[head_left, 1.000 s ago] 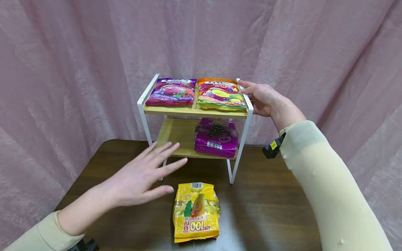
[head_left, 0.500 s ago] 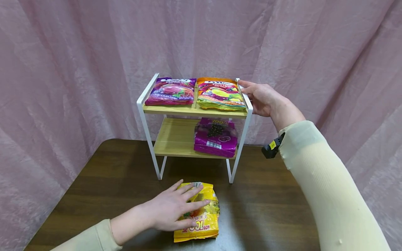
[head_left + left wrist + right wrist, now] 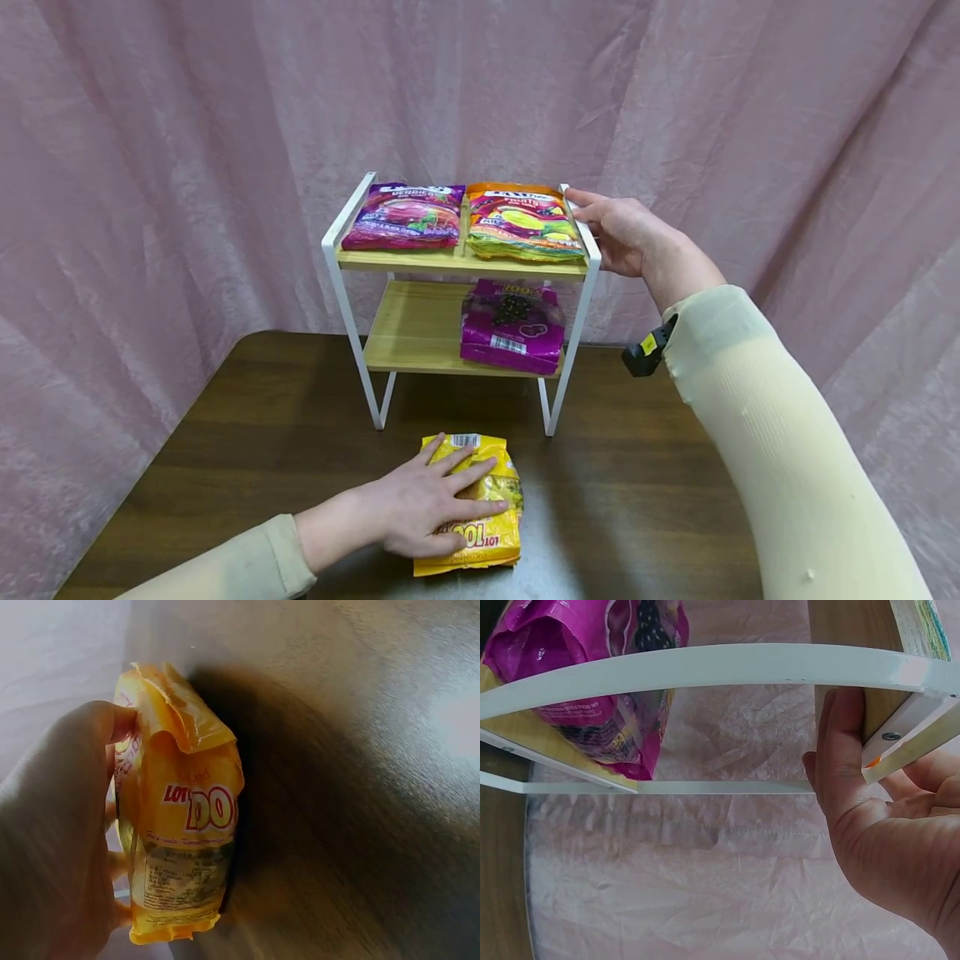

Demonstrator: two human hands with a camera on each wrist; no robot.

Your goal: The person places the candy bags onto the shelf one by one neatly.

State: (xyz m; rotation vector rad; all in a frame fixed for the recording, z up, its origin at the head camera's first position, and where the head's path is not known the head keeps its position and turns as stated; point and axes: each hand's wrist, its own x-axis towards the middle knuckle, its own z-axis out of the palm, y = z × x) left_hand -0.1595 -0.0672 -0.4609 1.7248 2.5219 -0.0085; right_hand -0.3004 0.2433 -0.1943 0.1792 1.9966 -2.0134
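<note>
My left hand [image 3: 420,510] lies with spread fingers over the face of a yellow candy bag [image 3: 489,550], which sits on the table in front of the rack. In the left wrist view the thumb and fingers touch one broad side of the yellow bag [image 3: 187,840]. My right hand [image 3: 633,237] grips the upper right side of a two-tier shelf rack [image 3: 412,321] with a white frame and light wood boards. The right wrist view shows the fingers [image 3: 845,742] reaching under the top board's end, the others partly hidden behind the frame.
On the top board lie a purple berries candy bag [image 3: 412,218] and an orange-and-yellow fruits candy bag [image 3: 525,225]. A magenta grape candy bag [image 3: 512,337] leans on the lower board's right half. The brown table [image 3: 645,475] backs onto a pink curtain [image 3: 225,150].
My left hand has moved right and down from in front of the rack onto the yellow candy bag. The right hand keeps its grip on the rack.
</note>
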